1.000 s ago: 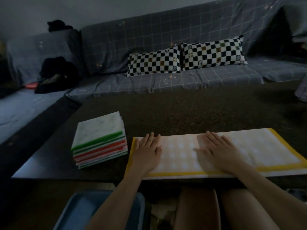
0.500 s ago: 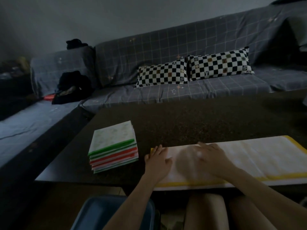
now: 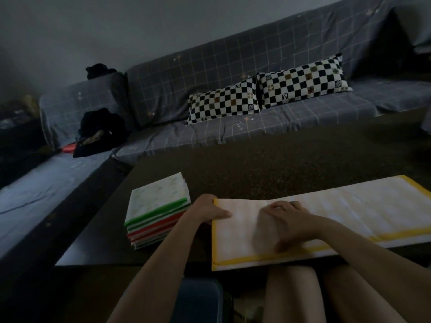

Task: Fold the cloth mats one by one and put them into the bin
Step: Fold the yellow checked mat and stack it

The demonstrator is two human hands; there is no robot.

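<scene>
fingers of the left hand are curled round the left short edge of the white cloth mat with yellow border, thumb lying on top and the other fingers tucked under it. the right hand rests on the mat just right of that, fingers loosely bent and pressing the cloth down; it is blurred, so i cannot tell whether it pinches anything. nearest of all, below the counter edge by the knees, sits the dark blue plastic bin, only partly in view. the mat lies along the near edge of the dark speckled counter, its long axis running left to right and reaching well past the right hand. so the free length lies to the right of both hands, and the left hand holds the end that would fold across. just left of the left hand stands a stack of folded mats with green and red edges. beyond the counter is a grey checked sofa with two black-and-white chequered cushions.
</scene>
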